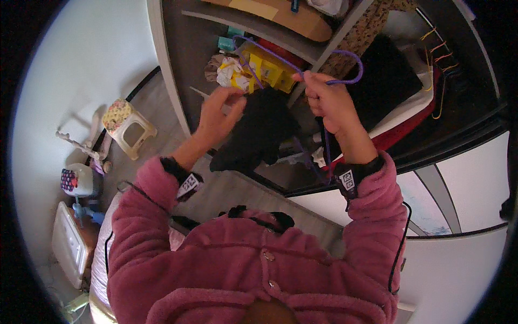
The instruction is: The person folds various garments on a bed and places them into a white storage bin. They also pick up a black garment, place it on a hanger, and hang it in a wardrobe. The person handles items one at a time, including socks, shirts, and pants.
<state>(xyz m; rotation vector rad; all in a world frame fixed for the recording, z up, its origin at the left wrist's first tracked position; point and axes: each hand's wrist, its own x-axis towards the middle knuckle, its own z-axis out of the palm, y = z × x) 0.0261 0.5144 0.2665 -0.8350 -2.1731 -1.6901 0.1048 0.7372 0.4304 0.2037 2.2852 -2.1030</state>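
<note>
My right hand [330,101] grips a purple clothes hanger [275,54] just below its curved hook. A black garment [263,125] appears draped over the hanger's lower bar, which it partly hides. It hangs in front of the open wardrobe. My left hand [220,115] is close to the garment's left edge, thumb and fingers apart. Whether its fingertips touch the cloth is hard to tell.
Bags and yellow packets [269,69] fill a wardrobe compartment below a shelf [251,28]. To the right, clothes [388,73] hang near several thin hangers [441,48] on a rail. A plastic stool [129,125] and a white lidded bin [79,178] stand along the left wall.
</note>
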